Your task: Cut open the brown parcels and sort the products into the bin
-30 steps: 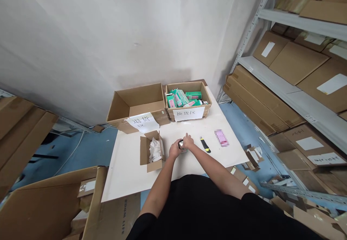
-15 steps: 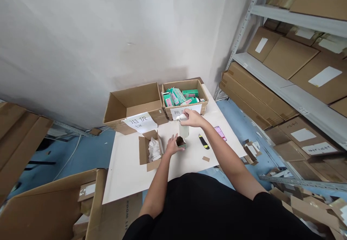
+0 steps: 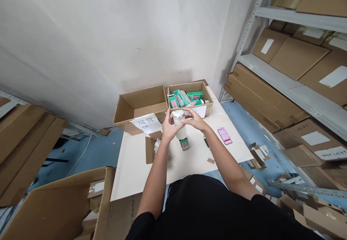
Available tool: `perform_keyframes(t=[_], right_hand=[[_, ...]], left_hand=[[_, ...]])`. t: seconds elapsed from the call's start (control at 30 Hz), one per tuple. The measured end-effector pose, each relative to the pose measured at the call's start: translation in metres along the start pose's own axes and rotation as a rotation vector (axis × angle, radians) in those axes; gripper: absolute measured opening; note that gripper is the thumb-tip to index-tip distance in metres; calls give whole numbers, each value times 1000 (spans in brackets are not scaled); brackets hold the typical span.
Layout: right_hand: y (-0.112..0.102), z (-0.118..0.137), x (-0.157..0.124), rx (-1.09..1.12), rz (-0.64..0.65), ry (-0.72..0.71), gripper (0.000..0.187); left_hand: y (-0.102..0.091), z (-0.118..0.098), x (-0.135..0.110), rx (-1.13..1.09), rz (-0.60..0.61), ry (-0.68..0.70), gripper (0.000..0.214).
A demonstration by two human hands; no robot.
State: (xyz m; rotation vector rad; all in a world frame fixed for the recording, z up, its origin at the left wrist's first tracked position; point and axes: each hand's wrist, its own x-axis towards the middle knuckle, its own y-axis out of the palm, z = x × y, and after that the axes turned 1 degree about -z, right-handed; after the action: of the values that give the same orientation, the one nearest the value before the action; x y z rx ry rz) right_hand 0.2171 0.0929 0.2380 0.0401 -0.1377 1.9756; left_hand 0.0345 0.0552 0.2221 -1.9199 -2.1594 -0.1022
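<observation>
Both my hands hold a white bottle [image 3: 179,125] with a silver cap up in front of me, above the white table [image 3: 135,175]. My left hand [image 3: 168,128] wraps its side and my right hand [image 3: 195,120] grips it near the top. A small green and pink box [image 3: 184,144] lies on the table just below the bottle. A small open cardboard box [image 3: 150,149] with white paper inside stands to the left, partly hidden by my left forearm.
Two open cartons stand at the table's far edge: an empty labelled one [image 3: 141,106] and one [image 3: 202,93] holding several green boxes. A pink phone [image 3: 225,136] lies at the right, a cardboard scrap [image 3: 210,160] nearer me. Shelves [image 3: 292,91] of cartons line the right.
My right hand pulled the white bottle out of the small green box and lifted it. My left hand let go of the box, which now lies on the table, and joined the bottle.
</observation>
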Motion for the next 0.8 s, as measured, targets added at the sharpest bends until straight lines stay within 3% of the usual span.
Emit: perform_keyframes(t=[0.13, 0.2, 0.3, 0.37, 0.5, 0.67, 0.8], right_hand=[[3, -20, -13, 155, 216, 22, 117], [10, -25, -17, 180, 168, 16, 128], [20, -25, -20, 97, -45, -18, 139], [22, -22, -22, 77, -69, -22, 143], [20, -19, -25, 214, 142, 22, 141], [24, -20, -29, 117, -28, -12, 149], [28, -17, -32, 191, 83, -6, 143]], left_hand=[[-12, -14, 10, -188, 67, -51, 138], [-12, -23, 15, -224, 95, -50, 135], [-7, -32, 21, -195, 49, -43, 137], [-5, -34, 23, -163, 14, -63, 141], [-7, -34, 24, -179, 43, -85, 135], [-13, -37, 28, -154, 73, -74, 132], [-14, -37, 32, -167, 73, -106, 134]])
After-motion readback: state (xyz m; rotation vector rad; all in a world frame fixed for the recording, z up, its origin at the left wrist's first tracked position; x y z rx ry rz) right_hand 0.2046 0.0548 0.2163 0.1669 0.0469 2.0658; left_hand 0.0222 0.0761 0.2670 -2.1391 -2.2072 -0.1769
